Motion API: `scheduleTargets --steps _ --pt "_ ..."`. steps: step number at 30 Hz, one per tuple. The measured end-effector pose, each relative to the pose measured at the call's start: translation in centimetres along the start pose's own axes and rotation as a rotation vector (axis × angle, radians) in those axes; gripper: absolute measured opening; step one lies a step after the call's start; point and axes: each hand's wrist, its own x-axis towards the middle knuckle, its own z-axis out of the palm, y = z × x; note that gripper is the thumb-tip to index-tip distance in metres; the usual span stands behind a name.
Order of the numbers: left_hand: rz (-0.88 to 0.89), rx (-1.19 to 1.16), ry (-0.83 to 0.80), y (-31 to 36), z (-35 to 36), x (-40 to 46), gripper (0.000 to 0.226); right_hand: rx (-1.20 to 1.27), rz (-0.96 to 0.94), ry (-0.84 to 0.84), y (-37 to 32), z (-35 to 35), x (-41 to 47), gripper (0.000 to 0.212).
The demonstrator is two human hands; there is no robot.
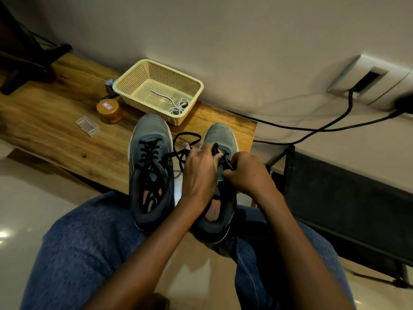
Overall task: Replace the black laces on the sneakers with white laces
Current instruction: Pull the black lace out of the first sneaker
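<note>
Two grey-blue mesh sneakers, the laced left sneaker (149,166) and the right sneaker (220,153), rest toes on the brown wooden bench (55,128), heels on the person's denim-clad knees. The cream perforated plastic basket (156,90) behind them holds a coiled white lace (176,105). The left hand (199,175) and right hand (248,173) each pinch the loosened black lace (185,139) over the right sneaker's tongue.

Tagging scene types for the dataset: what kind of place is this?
Probably a room in a home, not a workshop. A low wooden table stands against a plain wall with a wall socket and trailing cables; on it sit a plastic basket and a small jar. The floor is glossy tile.
</note>
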Motion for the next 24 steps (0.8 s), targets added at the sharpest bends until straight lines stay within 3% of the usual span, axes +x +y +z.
scheduleTargets --steps 4,11,17,24 --pt "-0.050 -0.059 0.042 0.3 0.0 -0.2 0.024 0.005 0.010 -0.004 0.1 0.1 0.0 0.025" --pt "-0.030 -0.021 -0.067 -0.9 0.7 0.3 0.025 -0.001 0.014 -0.022 0.0 0.0 0.1 0.024" --pt "0.020 0.019 0.004 -0.6 0.4 0.1 0.018 0.008 0.031 -0.026 0.1 0.0 0.2 0.025" --pt "-0.108 -0.064 0.060 0.5 -0.5 -0.5 0.024 0.019 0.040 -0.020 0.2 0.0 0.2 0.025"
